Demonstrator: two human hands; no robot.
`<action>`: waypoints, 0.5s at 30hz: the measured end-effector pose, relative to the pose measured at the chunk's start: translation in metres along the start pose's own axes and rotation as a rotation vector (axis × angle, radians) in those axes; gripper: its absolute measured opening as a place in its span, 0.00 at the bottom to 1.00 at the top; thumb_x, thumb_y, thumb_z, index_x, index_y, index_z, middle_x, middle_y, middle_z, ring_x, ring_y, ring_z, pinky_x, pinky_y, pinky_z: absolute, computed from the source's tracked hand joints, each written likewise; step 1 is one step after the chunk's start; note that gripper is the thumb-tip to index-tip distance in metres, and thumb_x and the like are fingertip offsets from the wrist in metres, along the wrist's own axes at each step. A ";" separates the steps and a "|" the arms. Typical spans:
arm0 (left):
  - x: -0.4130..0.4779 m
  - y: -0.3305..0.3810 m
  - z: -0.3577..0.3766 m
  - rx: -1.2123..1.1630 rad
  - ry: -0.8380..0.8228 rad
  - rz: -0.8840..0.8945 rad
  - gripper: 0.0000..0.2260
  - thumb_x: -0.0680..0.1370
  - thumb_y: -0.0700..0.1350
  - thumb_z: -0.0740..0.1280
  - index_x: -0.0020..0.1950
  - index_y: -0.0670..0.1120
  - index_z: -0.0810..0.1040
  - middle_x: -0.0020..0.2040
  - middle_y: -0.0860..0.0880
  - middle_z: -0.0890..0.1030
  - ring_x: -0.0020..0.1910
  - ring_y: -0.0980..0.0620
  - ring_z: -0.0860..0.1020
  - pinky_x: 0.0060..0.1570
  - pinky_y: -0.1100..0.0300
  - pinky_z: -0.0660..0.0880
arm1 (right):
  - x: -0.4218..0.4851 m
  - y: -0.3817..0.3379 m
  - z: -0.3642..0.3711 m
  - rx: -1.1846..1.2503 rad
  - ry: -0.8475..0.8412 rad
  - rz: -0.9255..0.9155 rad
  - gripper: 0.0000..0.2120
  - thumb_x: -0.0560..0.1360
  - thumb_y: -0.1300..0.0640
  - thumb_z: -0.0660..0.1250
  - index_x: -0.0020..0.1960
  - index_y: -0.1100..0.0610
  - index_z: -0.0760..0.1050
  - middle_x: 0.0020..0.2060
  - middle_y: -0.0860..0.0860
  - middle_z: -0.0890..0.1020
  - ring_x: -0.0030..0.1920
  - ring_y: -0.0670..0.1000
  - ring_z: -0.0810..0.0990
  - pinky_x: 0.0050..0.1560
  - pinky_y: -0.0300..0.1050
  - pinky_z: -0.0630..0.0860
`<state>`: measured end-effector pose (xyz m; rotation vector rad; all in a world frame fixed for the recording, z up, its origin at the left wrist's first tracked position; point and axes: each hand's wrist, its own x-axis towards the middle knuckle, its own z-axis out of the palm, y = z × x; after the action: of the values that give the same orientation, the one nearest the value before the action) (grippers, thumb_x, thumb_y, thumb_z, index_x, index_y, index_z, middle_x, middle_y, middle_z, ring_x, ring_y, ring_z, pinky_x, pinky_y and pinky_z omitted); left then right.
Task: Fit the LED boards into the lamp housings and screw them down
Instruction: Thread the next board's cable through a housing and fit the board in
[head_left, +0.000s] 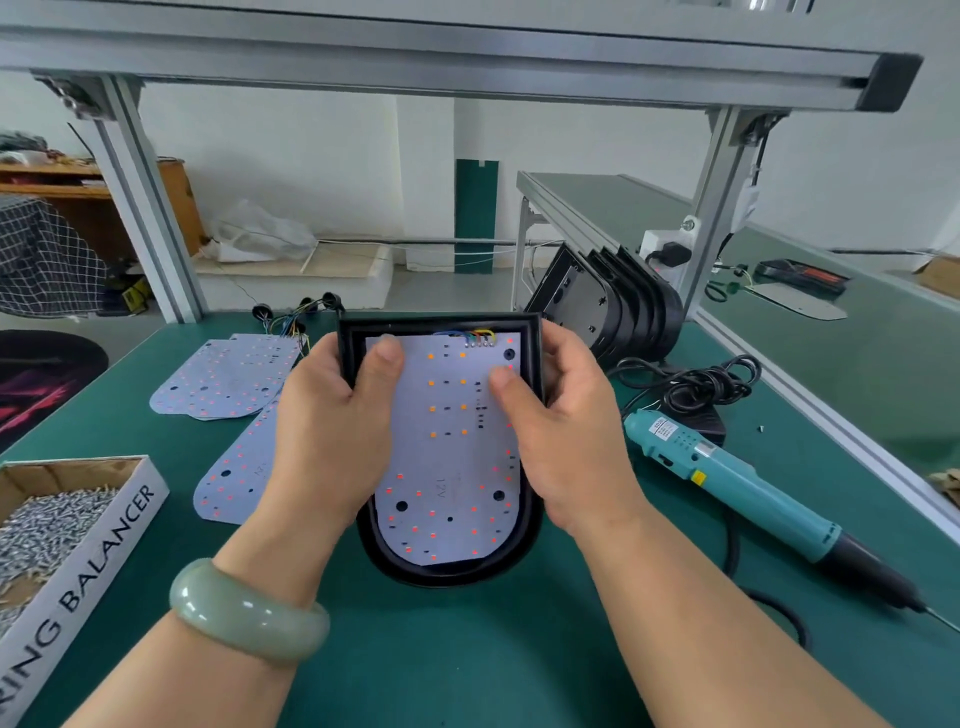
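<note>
A black lamp housing (524, 551) lies on the green table in front of me, rounded end toward me. A white LED board (449, 467) with red and orange LEDs sits inside it, coloured wires at its far edge. My left hand (332, 431) grips the housing's left rim, thumb pressing on the board's upper left. My right hand (561, 431) holds the right rim, thumb on the board's right side. More LED boards (226, 376) lie spread to the left. A teal electric screwdriver (753, 488) lies at right.
A cardboard box of screws (57, 525) stands at the near left. Several empty black housings (613, 306) lean stacked behind at right, beside a coiled black cable (691, 384). Aluminium frame posts (150, 218) rise at the table's back corners.
</note>
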<state>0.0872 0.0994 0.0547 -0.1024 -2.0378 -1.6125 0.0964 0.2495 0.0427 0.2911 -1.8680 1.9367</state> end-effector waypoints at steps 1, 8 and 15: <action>-0.001 0.000 0.000 0.020 -0.012 0.021 0.11 0.79 0.49 0.63 0.38 0.50 0.73 0.30 0.55 0.73 0.26 0.60 0.69 0.25 0.72 0.65 | 0.000 0.001 0.000 -0.023 0.033 0.001 0.15 0.75 0.62 0.69 0.58 0.48 0.74 0.49 0.44 0.84 0.51 0.44 0.82 0.59 0.50 0.77; 0.000 -0.005 0.003 -0.076 -0.061 0.010 0.07 0.78 0.45 0.66 0.41 0.54 0.75 0.31 0.68 0.79 0.30 0.68 0.75 0.30 0.75 0.70 | 0.000 0.000 -0.001 -0.064 -0.030 -0.025 0.11 0.74 0.59 0.65 0.53 0.45 0.76 0.48 0.44 0.84 0.51 0.48 0.82 0.58 0.50 0.77; -0.002 -0.009 0.007 -0.113 -0.141 -0.095 0.08 0.73 0.42 0.73 0.48 0.52 0.78 0.39 0.60 0.84 0.38 0.61 0.82 0.36 0.68 0.77 | 0.001 -0.001 -0.001 0.001 0.040 0.022 0.12 0.76 0.67 0.65 0.55 0.55 0.77 0.47 0.50 0.84 0.49 0.49 0.82 0.57 0.50 0.78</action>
<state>0.0828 0.1040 0.0453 -0.1669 -2.0830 -1.8262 0.0965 0.2510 0.0441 0.2319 -1.8525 1.9436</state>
